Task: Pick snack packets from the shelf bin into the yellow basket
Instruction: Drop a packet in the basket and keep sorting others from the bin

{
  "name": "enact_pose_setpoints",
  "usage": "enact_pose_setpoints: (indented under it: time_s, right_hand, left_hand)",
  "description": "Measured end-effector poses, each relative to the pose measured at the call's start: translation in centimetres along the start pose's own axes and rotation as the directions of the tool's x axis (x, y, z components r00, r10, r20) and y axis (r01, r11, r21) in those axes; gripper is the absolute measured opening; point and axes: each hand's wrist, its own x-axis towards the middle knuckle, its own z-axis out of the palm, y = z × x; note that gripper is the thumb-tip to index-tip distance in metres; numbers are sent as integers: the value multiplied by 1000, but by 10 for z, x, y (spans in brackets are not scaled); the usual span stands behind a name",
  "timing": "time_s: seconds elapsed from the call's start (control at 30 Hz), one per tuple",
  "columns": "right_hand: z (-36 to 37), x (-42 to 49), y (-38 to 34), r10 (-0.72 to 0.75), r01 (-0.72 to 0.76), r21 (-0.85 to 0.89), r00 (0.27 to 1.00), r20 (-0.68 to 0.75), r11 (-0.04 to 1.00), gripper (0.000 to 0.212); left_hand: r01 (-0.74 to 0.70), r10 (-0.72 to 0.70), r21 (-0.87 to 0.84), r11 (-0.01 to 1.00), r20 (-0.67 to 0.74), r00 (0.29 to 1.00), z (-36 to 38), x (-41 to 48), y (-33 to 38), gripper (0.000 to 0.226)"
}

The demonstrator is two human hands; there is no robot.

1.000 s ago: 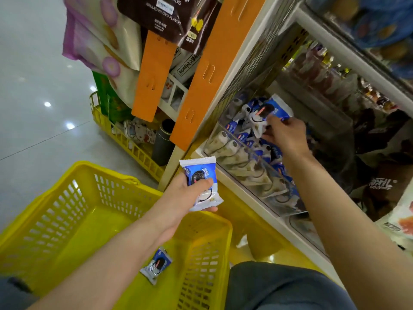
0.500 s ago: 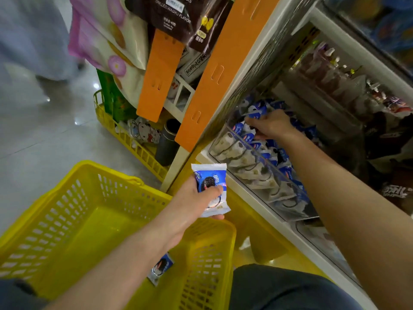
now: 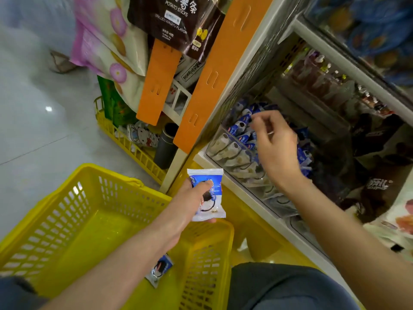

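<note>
My left hand (image 3: 190, 206) grips a blue-and-white snack packet (image 3: 215, 198) upright, above the far right corner of the yellow basket (image 3: 89, 173). Another such packet (image 3: 159, 270) lies on the basket floor, partly hidden under my left forearm. The clear shelf bin (image 3: 232, 157) holds several blue-and-white packets (image 3: 242, 121). My right hand (image 3: 274, 146) hovers over the bin, fingers loosely curled. Its fingertips are close to the top packets, and I see nothing in its grasp.
Orange hanging strips (image 3: 203, 79) and snack bags (image 3: 169, 21) hang left of the shelf. A second yellow basket (image 3: 125, 139) with goods and a dark cylinder (image 3: 165, 146) stands on the floor behind. Darker packets fill the shelf to the right. My knee (image 3: 279, 287) is bottom right.
My right hand held a packet above the bin, lowered it among the others, and has now lifted without it. My left hand has kept its packet over the basket corner.
</note>
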Motion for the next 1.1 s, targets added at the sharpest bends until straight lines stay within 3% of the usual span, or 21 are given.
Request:
enact_pose_setpoints:
  time_s: [0.1, 0.17, 0.23, 0.33, 0.47, 0.53, 0.6, 0.73, 0.87, 0.97, 1.1]
  right_hand:
    - [6, -49, -14, -105, 97, 76, 988, 112, 992, 11]
    - [17, -75, -14, -78, 71, 38, 975, 207, 997, 21]
    - [29, -92, -9, 39, -51, 31, 950, 311, 998, 27]
    - [39, -97, -8, 229, -350, 237, 878, 421, 906, 9]
    - [45, -98, -12, 247, -425, 358, 860, 446, 832, 17]
    - [48, -103, -16, 228, -402, 341, 863, 450, 850, 16]
    - [49, -108, -21, 174, -335, 330, 885, 432, 883, 12]
    - [49, -111, -24, -84, 53, 109, 949, 303, 993, 13]
    - [46, -110, -24, -189, 174, 74, 933, 306, 982, 13]
    - [45, -105, -20, -85, 53, 112, 950, 302, 992, 12]
    - [43, -94, -14, 202, -275, 287, 944, 261, 918, 11]
  left_hand:
    - [-67, 66, 92, 994, 9, 998, -1, -6, -8, 15]
    - [-121, 118, 103, 987, 34, 992, -2, -12, -11, 13]
    - [-142, 137, 137, 980, 48, 989, -4, -17, -13, 14]
    - [-152, 148, 190, 970, 34, 988, -8, -21, -16, 21]
    - [-208, 215, 184, 961, -19, 976, -17, -22, -17, 17]
    - [-243, 261, 203, 949, -72, 963, -23, -21, -17, 11]
    - [-259, 287, 199, 945, -122, 950, -28, -20, -16, 19]
    - [-245, 262, 141, 959, -122, 957, -32, -19, -15, 29]
    - [-216, 232, 152, 964, -98, 968, -35, -20, -16, 26]
    - [-152, 166, 157, 976, -85, 982, -34, -21, -15, 22]
    - [-114, 147, 267, 957, -106, 983, -32, -25, -19, 33]
